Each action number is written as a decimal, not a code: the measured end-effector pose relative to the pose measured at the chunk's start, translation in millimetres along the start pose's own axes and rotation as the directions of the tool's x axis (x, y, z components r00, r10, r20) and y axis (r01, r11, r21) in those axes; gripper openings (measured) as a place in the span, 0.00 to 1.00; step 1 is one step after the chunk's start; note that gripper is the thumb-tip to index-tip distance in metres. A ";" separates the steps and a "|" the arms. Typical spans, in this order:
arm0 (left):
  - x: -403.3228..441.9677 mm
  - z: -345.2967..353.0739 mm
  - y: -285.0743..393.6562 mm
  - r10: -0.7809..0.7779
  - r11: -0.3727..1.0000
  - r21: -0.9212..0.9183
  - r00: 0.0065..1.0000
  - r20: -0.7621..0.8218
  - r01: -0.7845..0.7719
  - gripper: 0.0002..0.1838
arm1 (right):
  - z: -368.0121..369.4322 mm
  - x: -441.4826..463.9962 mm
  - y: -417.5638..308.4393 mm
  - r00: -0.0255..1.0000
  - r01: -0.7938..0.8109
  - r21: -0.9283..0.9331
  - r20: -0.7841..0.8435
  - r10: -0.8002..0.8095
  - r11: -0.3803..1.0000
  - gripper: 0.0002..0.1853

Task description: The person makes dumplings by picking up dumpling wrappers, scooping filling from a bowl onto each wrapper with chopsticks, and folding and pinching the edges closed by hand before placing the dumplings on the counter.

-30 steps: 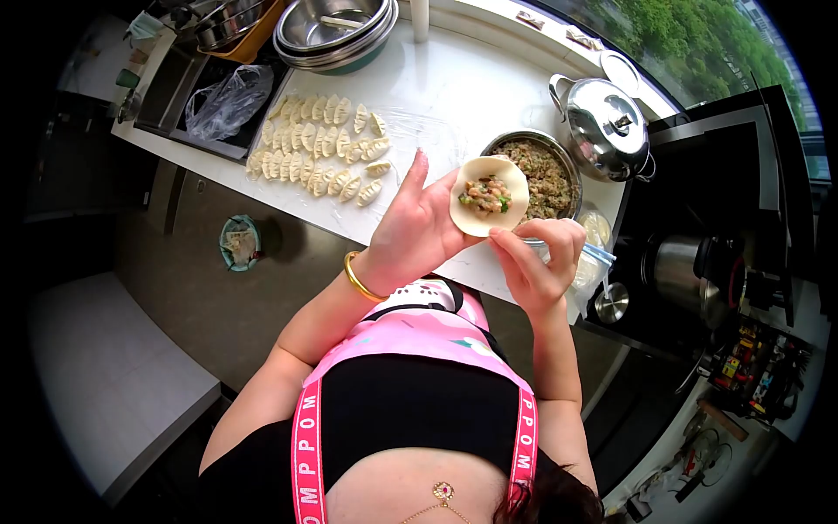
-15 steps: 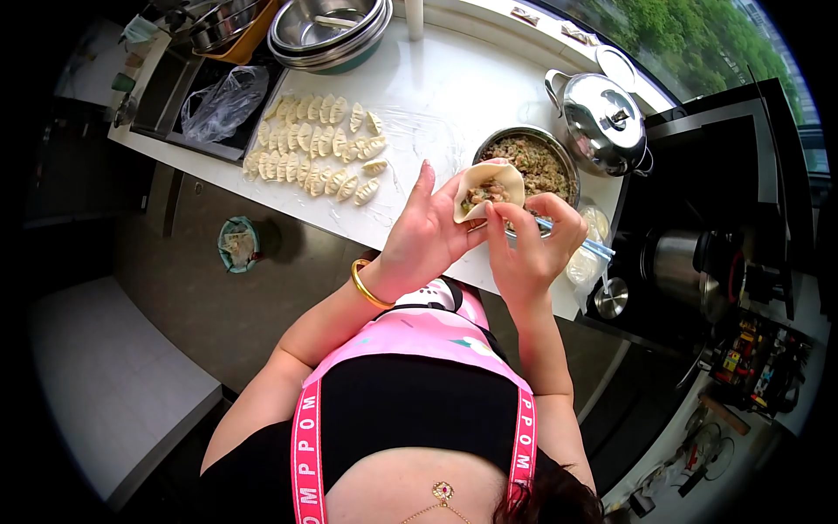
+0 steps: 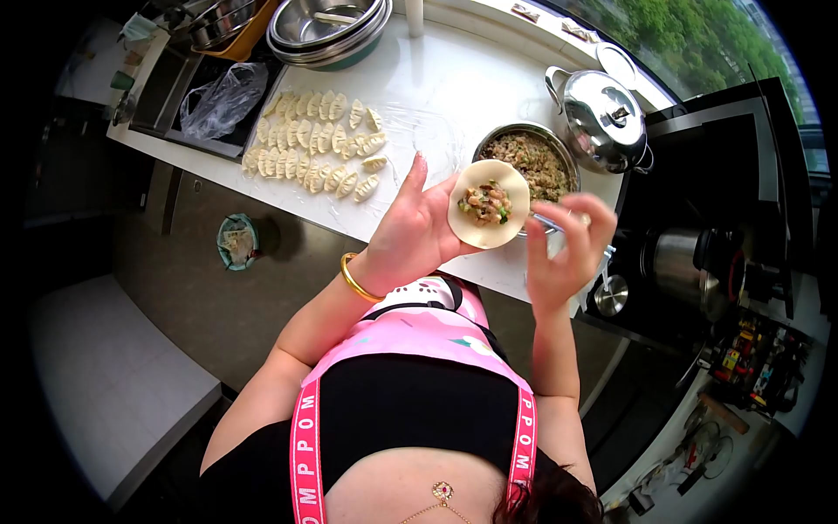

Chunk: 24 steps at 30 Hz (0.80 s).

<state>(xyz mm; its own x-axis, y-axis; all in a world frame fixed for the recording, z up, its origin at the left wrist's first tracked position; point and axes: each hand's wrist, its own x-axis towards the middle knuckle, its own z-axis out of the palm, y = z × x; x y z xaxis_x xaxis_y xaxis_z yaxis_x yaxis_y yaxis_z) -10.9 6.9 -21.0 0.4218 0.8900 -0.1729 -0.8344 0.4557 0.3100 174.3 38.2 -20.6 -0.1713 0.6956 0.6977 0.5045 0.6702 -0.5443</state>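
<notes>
On the fingers of my left hand [image 3: 413,229] lies a round dumpling wrapper [image 3: 466,229], nearly flat, with a mound of meat filling [image 3: 487,203] in its middle. The left thumb points up, clear of the dough. Just right of the wrapper is my right hand [image 3: 566,258], slightly blurred, thumb and fingers apart and nothing visible between them. Behind both hands stands a metal bowl [image 3: 575,179] of chopped filling [image 3: 530,162]. Light blue chopsticks [image 3: 609,251] show partly behind the right hand, which hides their middle.
Several rows of pleated dumplings [image 3: 305,135] lie on the white counter [image 3: 436,79] at left. A lidded steel pot [image 3: 602,122] stands behind the bowl. Stacked metal basins [image 3: 327,39] are at the back, a plastic bag [image 3: 223,100] by the sink, and a black stove [image 3: 650,262] at right.
The wrapper was cupped, with my right fingers pinching its edge. Now it lies flatter on my left hand, and my right hand has let go and moved right.
</notes>
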 end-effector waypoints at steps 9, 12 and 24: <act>-3.7 3.9 1.1 -0.091 0.993 0.078 0.996 0.007 0.090 0.48 | 9.2 37.9 15.0 0.934 -0.292 0.204 0.271 0.233 0.934 0.05; -5.3 -0.8 1.5 -0.118 0.990 0.077 0.993 0.011 0.117 0.48 | 9.4 38.1 20.0 0.869 -0.412 0.316 0.417 0.265 0.855 0.05; -2.3 -2.2 4.6 -0.115 0.993 -0.035 0.993 0.019 0.116 0.49 | -2.3 40.5 11.1 0.868 -0.148 0.167 0.494 0.047 0.975 0.07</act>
<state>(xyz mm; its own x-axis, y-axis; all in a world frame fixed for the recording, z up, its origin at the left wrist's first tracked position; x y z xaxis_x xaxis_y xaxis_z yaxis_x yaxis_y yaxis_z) -16.5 6.9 -21.3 0.5216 0.8318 -0.1898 -0.7918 0.5547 0.2554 174.9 73.3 2.7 -0.5430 0.7632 0.3502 0.3755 0.5937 -0.7117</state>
